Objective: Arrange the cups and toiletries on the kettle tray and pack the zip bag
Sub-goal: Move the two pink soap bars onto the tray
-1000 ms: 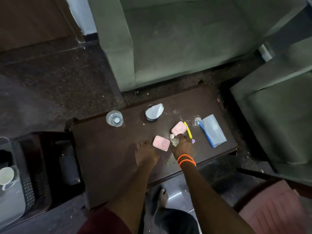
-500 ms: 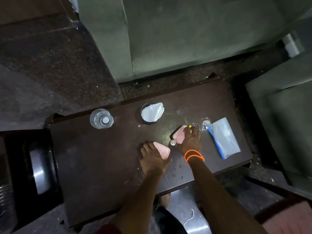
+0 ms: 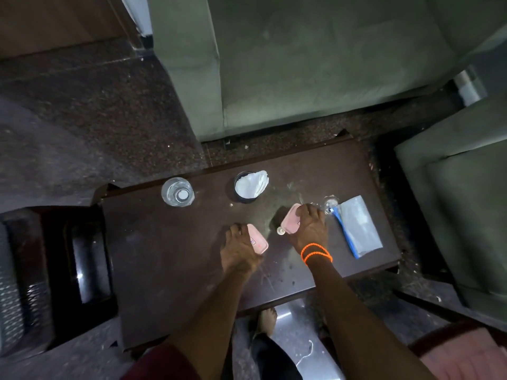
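Two pink soap packets lie on the dark wooden table (image 3: 170, 264). My left hand (image 3: 238, 250) rests over the left part of the near packet (image 3: 260, 242), fingers closed on its edge. Wearing orange bands at the wrist, my right hand (image 3: 310, 229) grips the right side of the far packet (image 3: 291, 222). Between the packets sits a small white cap (image 3: 280, 230). A clear zip bag (image 3: 358, 224) with a blue zip lies flat to the right. At the back stand a clear glass cup (image 3: 177, 192) and a dark cup (image 3: 248, 187) with a white paper cover.
A small clear plastic piece (image 3: 330, 202) lies by the bag's top corner. Green sofas stand beyond the table (image 3: 315, 64) and to its right (image 3: 461, 204). A dark glossy stand (image 3: 87, 256) sits lower at the left. My foot (image 3: 267, 320) shows below the table's near edge.
My left hand slid onto the near pink packet. My right hand moved forward onto the far packet, covering the yellow item beside it. The view came closer to the table.
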